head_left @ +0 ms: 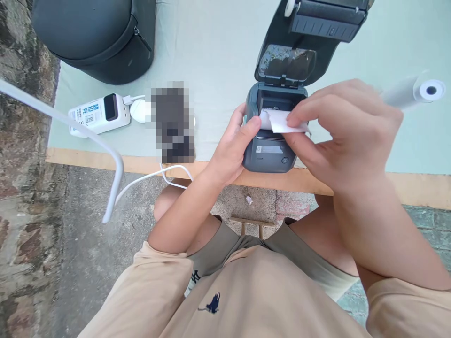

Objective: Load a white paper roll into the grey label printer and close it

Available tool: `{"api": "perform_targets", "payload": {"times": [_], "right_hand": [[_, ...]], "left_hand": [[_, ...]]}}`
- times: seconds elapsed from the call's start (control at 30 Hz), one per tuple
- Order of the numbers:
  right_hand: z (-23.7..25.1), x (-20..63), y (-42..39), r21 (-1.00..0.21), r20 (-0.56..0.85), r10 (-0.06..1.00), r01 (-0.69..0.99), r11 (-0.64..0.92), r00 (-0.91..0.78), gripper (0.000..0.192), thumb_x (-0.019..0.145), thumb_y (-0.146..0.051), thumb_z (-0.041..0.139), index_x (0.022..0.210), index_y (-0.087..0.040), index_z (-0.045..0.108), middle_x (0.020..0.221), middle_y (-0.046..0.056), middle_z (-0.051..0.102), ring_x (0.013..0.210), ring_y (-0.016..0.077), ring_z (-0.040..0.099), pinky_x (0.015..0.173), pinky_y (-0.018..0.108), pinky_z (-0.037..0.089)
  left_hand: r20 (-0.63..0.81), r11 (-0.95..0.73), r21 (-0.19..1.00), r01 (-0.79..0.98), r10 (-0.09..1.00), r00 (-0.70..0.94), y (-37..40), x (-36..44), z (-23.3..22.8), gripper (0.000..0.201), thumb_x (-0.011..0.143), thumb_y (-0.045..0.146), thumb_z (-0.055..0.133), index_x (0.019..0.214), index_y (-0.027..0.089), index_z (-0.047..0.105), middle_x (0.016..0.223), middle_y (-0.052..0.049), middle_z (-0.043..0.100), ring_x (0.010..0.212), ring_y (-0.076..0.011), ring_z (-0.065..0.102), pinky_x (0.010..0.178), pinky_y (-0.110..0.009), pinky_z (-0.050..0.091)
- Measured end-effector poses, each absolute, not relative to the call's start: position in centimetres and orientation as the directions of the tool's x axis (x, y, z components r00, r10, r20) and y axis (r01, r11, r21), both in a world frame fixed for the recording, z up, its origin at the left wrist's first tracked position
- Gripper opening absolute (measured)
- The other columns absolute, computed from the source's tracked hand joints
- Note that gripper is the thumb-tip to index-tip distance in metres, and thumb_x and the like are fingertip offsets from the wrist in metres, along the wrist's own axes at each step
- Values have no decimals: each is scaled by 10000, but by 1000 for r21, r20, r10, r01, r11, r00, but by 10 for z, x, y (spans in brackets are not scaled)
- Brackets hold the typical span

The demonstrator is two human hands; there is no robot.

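Note:
A dark grey label printer (271, 162) stands near the table's front edge, its hinged lid (317, 56) swung up and back. Wrapped round the printer's left side is my left hand (230, 145), its thumb at the rim of the paper bay. My right hand (338, 126) pinches the loose end of a white paper roll (278, 121) between thumb and fingers, over the open bay. Part of the roll sits in the bay; the right fingers hide some of the paper. A small label and a power button show on the printer's front.
A larger white roll (416, 91) with a dark core lies to the right. At left are a black zipped case (102, 42), a white power bank (100, 115) with a cable (148, 176), and a blurred-out dark object (174, 124). A white curved bar (88, 134) crosses the left foreground.

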State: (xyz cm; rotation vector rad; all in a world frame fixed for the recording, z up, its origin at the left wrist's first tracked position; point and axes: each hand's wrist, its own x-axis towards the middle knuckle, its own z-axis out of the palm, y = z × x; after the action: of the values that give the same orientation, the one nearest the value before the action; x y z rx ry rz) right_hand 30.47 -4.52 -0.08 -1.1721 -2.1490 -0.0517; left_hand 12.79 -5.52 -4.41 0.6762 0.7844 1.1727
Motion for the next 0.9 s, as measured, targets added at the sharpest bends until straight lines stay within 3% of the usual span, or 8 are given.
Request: {"api": "perform_targets", "payload": {"times": [0.1, 0.17, 0.37, 0.5, 0.73, 0.8, 0.87, 0.9], "right_hand": [[-2, 301, -54, -238, 649, 620, 656, 716, -440, 160, 990, -247, 643, 832, -228, 624, 841, -10, 748, 918, 184, 712, 790, 371, 440], [-4, 301, -57, -249, 652, 588, 598, 762, -479, 159, 998, -282, 684, 857, -230, 632, 899, -24, 763, 946, 174, 715, 804, 372, 424], [-3, 310, -51, -403, 575, 691, 583, 705, -439, 183, 1034, -385, 614, 933, -250, 684, 973, 19, 764, 1007, 199, 727, 902, 407, 506], [-4, 318, -43, -372, 561, 696, 614, 696, -448, 142, 1019, -373, 632, 1004, -249, 699, 1070, 31, 778, 1044, 210, 724, 959, 426, 531], [-8, 317, -49, -395, 541, 709, 608, 689, -453, 109, 983, -371, 693, 1037, -276, 694, 1013, 32, 763, 1227, 267, 698, 1072, 482, 556], [-5, 319, -48, -434, 590, 707, 584, 686, -391, 153, 978, -368, 692, 1095, -269, 683, 1105, 52, 751, 1222, 254, 700, 1054, 461, 565], [0, 322, -46, -485, 605, 743, 608, 628, -285, 338, 976, -432, 668, 1262, -253, 654, 1389, 111, 674, 1366, 276, 646, 1042, 447, 571], [2, 324, -44, -518, 566, 788, 639, 569, -243, 475, 986, -484, 635, 1398, -251, 592, 1570, 136, 560, 1478, 295, 577, 1056, 446, 572]], "left_hand": [[-195, 276, 801, -532, 959, 204, -53, 125, -45, 349, 1022, 520, 633, 1257, 262, 615, 1211, -60, 762, 1491, -354, 647, 1152, -492, 632], [-206, 287, 808, -515, 956, 210, -52, 123, -46, 345, 978, 481, 692, 1237, 265, 615, 1207, -65, 763, 1479, -356, 650, 1150, -492, 633], [-218, 292, 812, -505, 955, 202, -54, 121, -42, 551, 823, 466, 883, 1258, 270, 608, 1228, -73, 750, 1533, -430, 596, 1180, -564, 611], [-201, 285, 817, -502, 956, 215, -54, 120, -43, 632, 768, 478, 935, 1262, 274, 597, 1216, -75, 765, 1483, -427, 642, 1131, -538, 644], [-180, 260, 846, -465, 961, 209, -54, 119, -45, 717, 740, 530, 970, 1290, 280, 585, 1300, -89, 777, 1474, -420, 650, 1116, -509, 643], [-177, 254, 863, -437, 961, 211, -56, 119, -45, 758, 724, 539, 984, 1309, 284, 576, 1286, -84, 785, 1440, -414, 675, 1094, -492, 654], [-159, 239, 879, -412, 963, 219, -56, 118, -46, 847, 701, 543, 997, 1375, 280, 558, 1287, -89, 784, 1417, -417, 690, 1082, -487, 659], [-145, 226, 888, -401, 964, 221, -56, 117, -48, 911, 688, 541, 1002, 1426, 274, 540, 1300, -97, 777, 1420, -424, 687, 1088, -491, 655]]}}
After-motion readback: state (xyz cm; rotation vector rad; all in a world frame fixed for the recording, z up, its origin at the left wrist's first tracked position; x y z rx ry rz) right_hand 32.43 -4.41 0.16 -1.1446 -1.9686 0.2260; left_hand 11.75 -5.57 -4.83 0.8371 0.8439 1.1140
